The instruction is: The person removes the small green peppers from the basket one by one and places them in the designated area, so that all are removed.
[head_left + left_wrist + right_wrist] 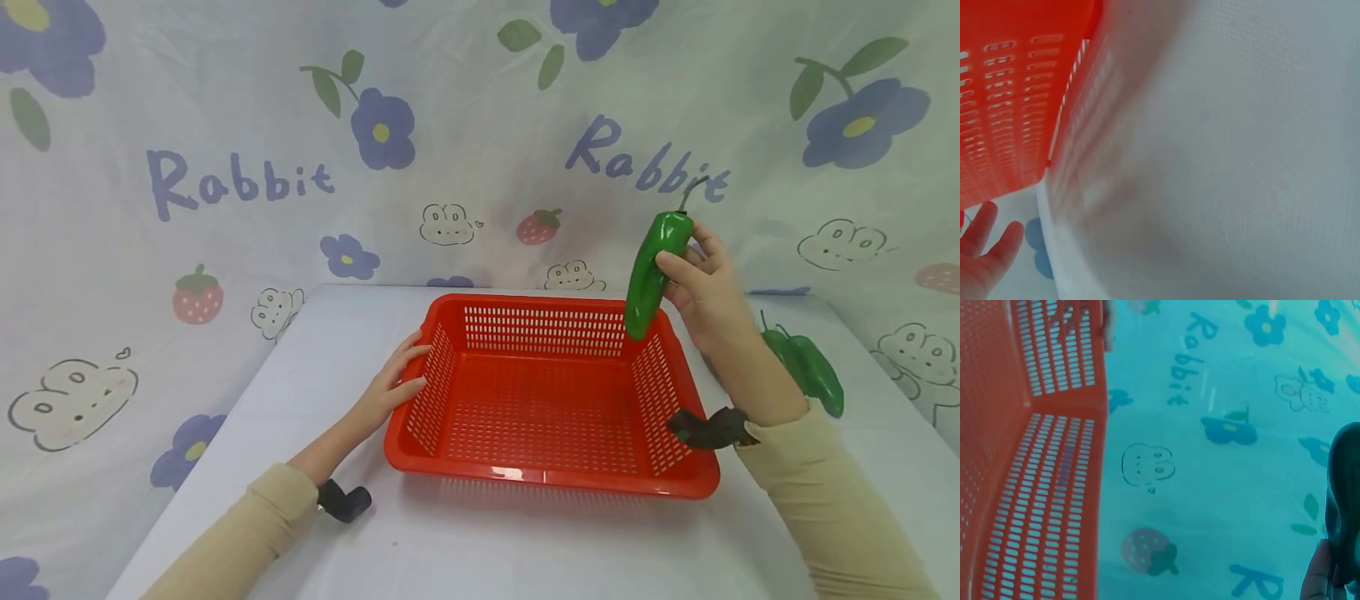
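Observation:
Raised above the back right corner of a red plastic basket (551,475), a green chili pepper (651,271) is pinched between the thumb and fingers of my right hand (705,287). Its stem points up and its tip hangs down. In the right wrist view the pepper (1342,506) looks dark at the right edge, with fingertips below it. My left hand (393,379) rests on the basket's left rim with its fingers extended. The left wrist view shows that hand (988,253) beside the basket's outer wall (1013,106). Nothing lies inside the basket.
More green peppers (813,371) lie on the white table (300,400) to the right of the basket, partly behind my right forearm. A printed cloth (480,125) with flowers, rabbits and strawberries hangs behind the table. Black wrist mounts (708,427) jut out near the basket.

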Demonstrator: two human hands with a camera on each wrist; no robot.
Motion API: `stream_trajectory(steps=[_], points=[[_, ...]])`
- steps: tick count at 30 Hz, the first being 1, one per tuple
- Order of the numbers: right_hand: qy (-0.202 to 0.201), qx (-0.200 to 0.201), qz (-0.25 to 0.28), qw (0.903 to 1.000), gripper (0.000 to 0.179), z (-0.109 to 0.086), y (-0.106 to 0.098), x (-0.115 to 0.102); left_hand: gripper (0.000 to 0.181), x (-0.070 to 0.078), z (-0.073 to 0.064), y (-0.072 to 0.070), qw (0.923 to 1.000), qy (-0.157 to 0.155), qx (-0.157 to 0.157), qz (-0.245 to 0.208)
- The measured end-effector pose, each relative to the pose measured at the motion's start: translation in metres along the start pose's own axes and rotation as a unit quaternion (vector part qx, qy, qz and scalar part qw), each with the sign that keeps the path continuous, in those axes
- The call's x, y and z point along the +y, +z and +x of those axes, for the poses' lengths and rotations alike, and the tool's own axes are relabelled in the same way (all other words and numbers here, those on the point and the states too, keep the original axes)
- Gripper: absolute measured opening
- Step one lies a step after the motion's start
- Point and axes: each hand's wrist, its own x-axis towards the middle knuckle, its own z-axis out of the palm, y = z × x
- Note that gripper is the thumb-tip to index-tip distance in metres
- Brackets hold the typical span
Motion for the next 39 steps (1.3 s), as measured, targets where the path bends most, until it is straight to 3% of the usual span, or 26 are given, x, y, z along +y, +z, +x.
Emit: stream_trajectory(steps=[6, 15, 23, 28, 34, 35, 39], points=[[-0.017, -0.001, 0.014, 0.9998, 0.051, -0.002, -0.018, -0.01, 0.049, -0.001, -0.001, 0.0, 1.0, 0.004, 0.0, -0.002], [-0.015, 0.029, -0.065, 0.9974, 0.05, -0.006, -0.043, -0.025, 0.049, -0.002, 0.0, 0.001, 1.0, 0.003, -0.002, -0.001], [-0.002, 0.057, -0.173, 0.9833, 0.055, -0.006, -0.074, -0.042, 0.049, -0.001, -0.001, 0.001, 1.0, 0.0, 0.001, 0.002], [0.039, 0.086, -0.28, 0.9553, 0.063, -0.009, -0.094, -0.054, 0.048, -0.001, -0.001, 0.0, 1.0, 0.001, 0.001, 0.003], [0.054, 0.123, -0.476, 0.8691, 0.073, -0.009, -0.115, -0.061, 0.049, -0.001, -0.001, 0.0, 1.0, 0.002, -0.001, 0.001], [0.052, 0.128, -0.492, 0.8593, 0.074, -0.009, -0.119, -0.062, 0.048, -0.001, 0.0, 0.0, 1.0, 0.003, -0.001, 0.001], [0.054, 0.149, -0.486, 0.8592, 0.072, -0.01, -0.134, -0.067, 0.048, -0.001, 0.0, 0.0, 1.0, 0.003, -0.002, 0.0]])
